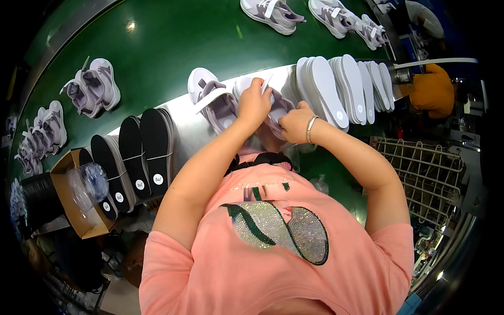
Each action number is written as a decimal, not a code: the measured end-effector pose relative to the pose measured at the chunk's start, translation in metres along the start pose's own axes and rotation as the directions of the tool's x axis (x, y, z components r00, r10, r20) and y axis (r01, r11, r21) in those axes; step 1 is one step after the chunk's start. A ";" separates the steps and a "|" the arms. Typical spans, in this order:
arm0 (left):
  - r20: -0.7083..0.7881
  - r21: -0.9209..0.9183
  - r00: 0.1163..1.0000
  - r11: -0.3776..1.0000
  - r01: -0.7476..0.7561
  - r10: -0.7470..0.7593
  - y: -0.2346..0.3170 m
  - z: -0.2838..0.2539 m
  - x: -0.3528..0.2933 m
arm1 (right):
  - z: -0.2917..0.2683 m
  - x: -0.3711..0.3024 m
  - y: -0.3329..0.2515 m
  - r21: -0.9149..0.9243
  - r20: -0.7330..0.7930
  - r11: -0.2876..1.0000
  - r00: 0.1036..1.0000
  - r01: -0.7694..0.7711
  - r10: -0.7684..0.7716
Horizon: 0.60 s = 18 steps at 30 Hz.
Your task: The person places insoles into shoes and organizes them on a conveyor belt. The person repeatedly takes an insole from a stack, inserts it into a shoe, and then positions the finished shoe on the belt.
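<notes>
A pale lilac and white sneaker (280, 109) lies between my hands on the metal shelf, its opening towards me. My left hand (254, 106) is closed at the tongue and white strap, fingers bent over the shoe's upper. At the heel collar, my right hand (298, 124) grips the side of the same sneaker, with its fingertips partly hidden. Just left of it rests a second sneaker (216, 107), its white strap pulled out sideways and an insole showing inside.
White insoles (324, 86) stand in stacks to the right. Bundled black insoles (159, 144) are on the left, beside a cardboard box (86, 223) holding clear plastic. More sneakers (97, 86) sit on the green belt (173, 31). A wire rack (420, 176) is at right; another person (428, 21) is far right.
</notes>
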<state>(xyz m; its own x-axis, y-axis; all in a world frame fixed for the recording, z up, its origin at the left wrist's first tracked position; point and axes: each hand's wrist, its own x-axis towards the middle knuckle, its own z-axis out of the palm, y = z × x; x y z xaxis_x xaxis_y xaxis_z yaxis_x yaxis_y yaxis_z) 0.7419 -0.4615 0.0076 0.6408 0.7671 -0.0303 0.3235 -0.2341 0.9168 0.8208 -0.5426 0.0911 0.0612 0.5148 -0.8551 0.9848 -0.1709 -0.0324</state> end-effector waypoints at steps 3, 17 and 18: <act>0.021 0.023 1.000 1.000 0.006 -0.007 0.003 0.001 0.001 | 0.020 0.003 0.006 0.024 -0.024 1.000 1.000 0.003 -0.003; 0.325 -0.253 0.936 0.941 0.224 -0.135 -0.007 -0.006 0.012 | 0.047 0.039 0.028 0.926 -0.317 -0.110 0.904 0.360 0.287; 0.277 -0.252 0.952 0.947 0.199 -0.127 -0.010 -0.004 0.012 | 0.047 0.039 0.029 0.923 -0.327 -0.117 0.908 0.366 0.264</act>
<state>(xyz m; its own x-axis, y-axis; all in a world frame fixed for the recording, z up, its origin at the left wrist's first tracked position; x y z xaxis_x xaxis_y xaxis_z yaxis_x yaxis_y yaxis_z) 0.7441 -0.4474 0.0000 0.7624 0.5945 -0.2555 0.2588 0.0818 0.9625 0.8438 -0.5667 0.0330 0.3687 0.6965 -0.6156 -0.2428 -0.5671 -0.7870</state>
